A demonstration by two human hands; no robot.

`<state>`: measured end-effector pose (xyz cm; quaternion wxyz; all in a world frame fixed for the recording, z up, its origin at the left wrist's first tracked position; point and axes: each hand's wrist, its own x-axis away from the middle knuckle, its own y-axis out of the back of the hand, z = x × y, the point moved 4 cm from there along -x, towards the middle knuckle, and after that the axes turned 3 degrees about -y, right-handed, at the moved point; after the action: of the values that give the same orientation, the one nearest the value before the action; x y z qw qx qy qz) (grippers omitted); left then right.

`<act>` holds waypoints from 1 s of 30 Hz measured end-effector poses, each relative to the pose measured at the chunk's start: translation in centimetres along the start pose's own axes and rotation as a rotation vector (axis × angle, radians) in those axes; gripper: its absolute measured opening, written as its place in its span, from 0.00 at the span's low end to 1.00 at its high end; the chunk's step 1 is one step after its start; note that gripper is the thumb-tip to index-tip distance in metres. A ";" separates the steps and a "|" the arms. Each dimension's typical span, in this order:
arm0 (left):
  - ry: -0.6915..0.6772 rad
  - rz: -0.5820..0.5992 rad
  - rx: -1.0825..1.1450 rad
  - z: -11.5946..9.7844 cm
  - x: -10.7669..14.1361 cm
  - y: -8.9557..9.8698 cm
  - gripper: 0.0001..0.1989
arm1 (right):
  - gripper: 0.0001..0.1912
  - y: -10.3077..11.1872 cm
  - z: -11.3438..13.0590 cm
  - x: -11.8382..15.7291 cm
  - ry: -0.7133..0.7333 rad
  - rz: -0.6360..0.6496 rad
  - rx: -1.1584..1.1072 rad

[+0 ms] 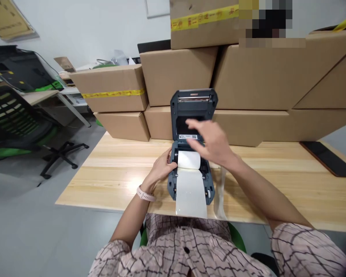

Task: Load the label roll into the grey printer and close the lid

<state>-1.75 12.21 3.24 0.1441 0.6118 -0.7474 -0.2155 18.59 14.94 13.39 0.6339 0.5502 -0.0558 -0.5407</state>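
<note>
A dark grey label printer point(171, 188) stands on the wooden table with its lid point(193, 94) swung up. Inside lies a roll of white labels point(188, 159), and a strip of label paper point(190, 196) runs from it over the printer's front toward the table edge. My left hand point(163, 166) grips the printer's left side, its thumb at the rim beside the roll. In front of the raised lid, my right hand point(212, 140) hovers with thumb and fingers apart and nothing between them; it is slightly blurred and covers part of the lid.
Stacked cardboard boxes point(178, 73) form a wall behind the printer. A translucent strip point(220, 196) lies right of it on the table point(103, 173). A dark flat tablet-like object point(328, 157) rests at the right. An office chair point(20, 119) stands beyond the table's left side.
</note>
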 end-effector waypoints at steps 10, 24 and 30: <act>0.024 0.034 -0.160 -0.3 -0.2 0.2 0.40 | 0.56 -7.1 -2.1 0.0 -0.013 0.813 -0.016; 0.026 0.011 -0.094 -0.2 0.2 0.1 0.39 | 0.62 6.3 -10.4 3.0 -0.293 0.230 -0.496; 0.012 -0.009 -0.036 0.2 0.2 0.0 0.40 | 0.63 2.7 -16.3 3.0 -0.395 0.312 -0.465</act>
<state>-1.88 12.02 3.07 0.1588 0.6137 -0.7397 -0.2258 32.36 22.59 7.55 0.7946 0.2604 -0.1361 -0.5313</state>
